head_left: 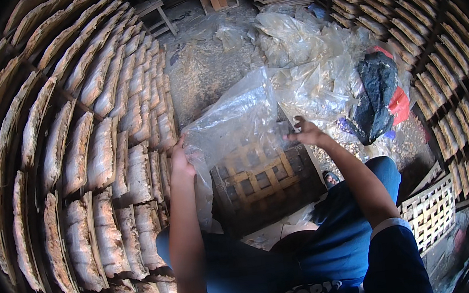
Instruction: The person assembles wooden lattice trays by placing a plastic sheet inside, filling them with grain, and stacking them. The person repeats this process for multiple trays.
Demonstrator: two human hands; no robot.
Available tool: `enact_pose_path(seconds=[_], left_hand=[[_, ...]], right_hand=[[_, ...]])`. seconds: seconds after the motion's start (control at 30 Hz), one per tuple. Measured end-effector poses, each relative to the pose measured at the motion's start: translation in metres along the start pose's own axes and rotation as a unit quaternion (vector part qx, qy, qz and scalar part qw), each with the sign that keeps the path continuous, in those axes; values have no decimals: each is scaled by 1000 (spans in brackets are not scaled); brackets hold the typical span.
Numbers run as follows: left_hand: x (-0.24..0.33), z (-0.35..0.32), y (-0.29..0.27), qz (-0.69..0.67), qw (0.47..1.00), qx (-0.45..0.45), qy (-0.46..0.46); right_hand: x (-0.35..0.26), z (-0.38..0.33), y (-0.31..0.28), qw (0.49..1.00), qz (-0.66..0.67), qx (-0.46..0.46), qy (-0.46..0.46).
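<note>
A clear plastic sheet [236, 109] hangs in front of me. My left hand [181, 162] is closed on its left edge. Past the sheet's right edge is my right hand [307, 134], with its fingers apart and seemingly nothing in them. Between my knees lies a yellowish woven bamboo lattice [265, 173] within a dark square frame [236, 218]. The plastic covers the far part of the lattice, which shows through it.
Tiered racks of rough pale slabs [98, 155] rise close on my left, with more racks [405, 25] at right. Crumpled plastic [317, 63] and a black bag [379, 94] lie ahead right. Another woven lattice [431, 214] leans by my right side. A wooden stool [156, 14] stands far off.
</note>
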State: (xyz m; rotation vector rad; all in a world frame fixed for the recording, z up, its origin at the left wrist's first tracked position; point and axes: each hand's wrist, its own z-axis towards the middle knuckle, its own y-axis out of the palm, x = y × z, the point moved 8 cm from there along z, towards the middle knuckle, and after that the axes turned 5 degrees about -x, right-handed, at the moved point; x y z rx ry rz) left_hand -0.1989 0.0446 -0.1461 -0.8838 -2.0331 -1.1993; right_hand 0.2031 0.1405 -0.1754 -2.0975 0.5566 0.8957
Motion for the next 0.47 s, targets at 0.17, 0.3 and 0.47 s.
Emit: enact_pose_path(seconds=[0.17, 0.3, 0.47], left_hand=[[-1, -8, 61, 95, 995, 9, -8], [12, -27, 75, 106, 994, 33, -3], [26, -26, 78, 83, 995, -52, 22]], right_hand=[[33, 26, 32, 969, -243, -38, -36], [17, 14, 33, 956, -290, 11, -41], [15, 8, 28, 962, -272, 19, 30]])
